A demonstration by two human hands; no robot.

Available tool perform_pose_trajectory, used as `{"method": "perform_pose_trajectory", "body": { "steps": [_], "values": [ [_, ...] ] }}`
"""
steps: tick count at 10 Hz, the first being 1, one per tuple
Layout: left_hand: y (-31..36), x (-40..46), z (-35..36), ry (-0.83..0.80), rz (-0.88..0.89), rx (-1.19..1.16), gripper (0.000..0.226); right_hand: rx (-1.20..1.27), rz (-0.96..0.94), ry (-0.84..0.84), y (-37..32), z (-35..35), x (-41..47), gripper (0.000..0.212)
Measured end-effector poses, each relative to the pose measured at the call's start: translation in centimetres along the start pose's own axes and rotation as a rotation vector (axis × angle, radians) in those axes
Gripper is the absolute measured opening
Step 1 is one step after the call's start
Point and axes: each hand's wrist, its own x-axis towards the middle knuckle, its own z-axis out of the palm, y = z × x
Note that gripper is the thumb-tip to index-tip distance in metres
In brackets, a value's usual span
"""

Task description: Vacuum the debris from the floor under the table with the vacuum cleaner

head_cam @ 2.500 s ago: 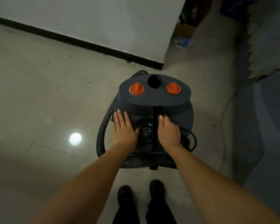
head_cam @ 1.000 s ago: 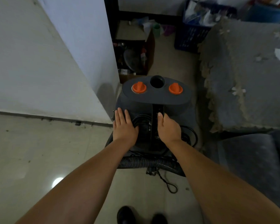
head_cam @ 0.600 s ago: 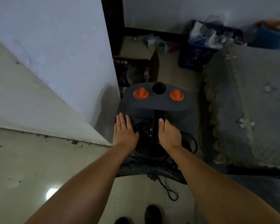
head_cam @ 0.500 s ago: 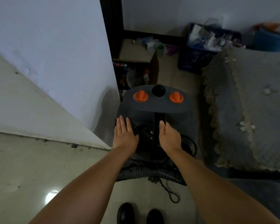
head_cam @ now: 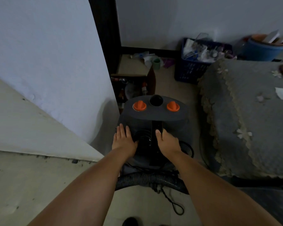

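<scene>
we've got the vacuum cleaner [head_cam: 155,126] dead centre, wall at nine o'clock, covered table [head_cam: 245,115] at three, left hand [head_cam: 123,138] flat, fingers straight and together, right hand [head_cam: 166,141] curling by the handle, likely to steer.

Matt plastic vacuum cleaner [head_cam: 155,116], ribbed hose [head_cam: 147,181], glossy floor [head_cam: 39,185].

vacuum cleaner [head_cam: 155,115] | dark grey, orange knobs | upright on floor
</scene>
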Motion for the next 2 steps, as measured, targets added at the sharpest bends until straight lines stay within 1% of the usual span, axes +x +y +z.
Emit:
{"method": "perform_pose_trajectory", "body": {
  "steps": [1,2],
  "values": [
    [0.0,-0.8,-2.4,-0.101,-0.004,-0.029,0.085,-0.137,0.030,-0.025,0.4,-2.3,-0.1,0.048],
    [-0.7,-3.1,-5.7,-0.090,0.118,-0.038,0.079,-0.189,0.042,-0.082,-0.1,-6.8,-0.8,0.050]
  ]
}}
